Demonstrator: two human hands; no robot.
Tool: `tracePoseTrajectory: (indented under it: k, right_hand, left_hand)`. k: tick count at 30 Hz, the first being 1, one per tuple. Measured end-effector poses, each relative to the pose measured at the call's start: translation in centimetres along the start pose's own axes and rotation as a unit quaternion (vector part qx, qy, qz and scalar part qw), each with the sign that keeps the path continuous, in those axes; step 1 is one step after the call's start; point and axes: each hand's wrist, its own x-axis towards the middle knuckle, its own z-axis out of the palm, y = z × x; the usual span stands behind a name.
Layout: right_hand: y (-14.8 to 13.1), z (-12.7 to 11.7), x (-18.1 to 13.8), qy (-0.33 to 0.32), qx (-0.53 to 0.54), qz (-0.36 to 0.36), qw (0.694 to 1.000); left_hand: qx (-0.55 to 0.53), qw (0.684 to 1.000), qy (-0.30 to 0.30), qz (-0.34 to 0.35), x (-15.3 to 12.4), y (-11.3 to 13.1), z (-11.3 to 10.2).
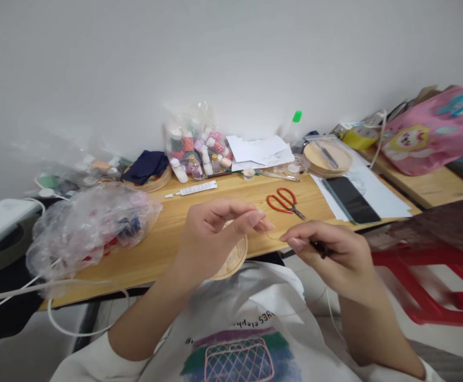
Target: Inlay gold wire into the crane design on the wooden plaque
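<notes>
My left hand (219, 228) is closed, thumb and fingertips pinching a thin golden strand (270, 236). The strand bends across the gap to my right hand (330, 252), where thumb and index finger pinch its other end. A small dark object (321, 248) shows between the fingers of my right hand; I cannot make out its kind. Below my left hand, partly hidden by it, a round wooden disc (237, 260) with a pattern lies at the table's front edge. Red-handled scissors (285, 202) rest on the table just beyond my hands.
On the wooden table (151, 254) are a white tube (191, 189), a bag of small bottles (199, 148), papers (261, 151), a phone (352, 199) and a wooden hoop (329, 158). Crumpled plastic bags (92, 228) and white cables lie left. A red stool (434, 281) stands right.
</notes>
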Motion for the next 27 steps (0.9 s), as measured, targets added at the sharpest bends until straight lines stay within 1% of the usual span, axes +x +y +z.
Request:
tracePoseTrajectory:
  k: [3, 7, 11, 14, 16, 21, 25, 27]
  right_hand:
    - [0.2, 0.0, 0.0, 0.002, -0.018, 0.007, 1.0]
    - [1.0, -0.2, 0.1, -0.004, -0.052, -0.03, 0.998]
    - [1.7, -0.4, 0.2, -0.015, -0.049, -0.032, 0.998]
    - [2.0, -0.3, 0.4, -0.027, -0.032, -0.037, 0.998]
    - [2.1, -0.2, 0.5, -0.031, -0.012, -0.024, 0.999]
    - [2.1, 0.5, 0.8, -0.045, 0.042, 0.052, 0.997]
    - [2.8, 1.2, 0.9, -0.046, 0.074, 0.061, 0.994]
    - [3.7, 1.5, 1.1, -0.049, 0.084, 0.06, 0.993]
  left_hand:
    - [0.014, 1.0, -0.003, -0.007, 0.2, -0.2, -0.2]
    - [-0.013, 0.999, -0.012, -0.039, 0.4, -0.5, -0.5]
    - [-0.041, 0.997, -0.018, -0.061, 0.5, -0.9, -0.9]
    - [-0.047, 0.997, -0.019, -0.063, 0.7, -1.2, -1.0]
    - [-0.047, 0.997, -0.02, -0.053, 0.7, -1.4, -1.1]
    - [0.005, 1.0, -0.009, -0.023, 0.7, -1.7, -1.2]
    - [0.052, 0.999, 0.009, -0.004, 1.0, -1.9, -1.4]
    - [0.046, 0.998, 0.037, -0.003, 1.5, -2.3, -1.6]
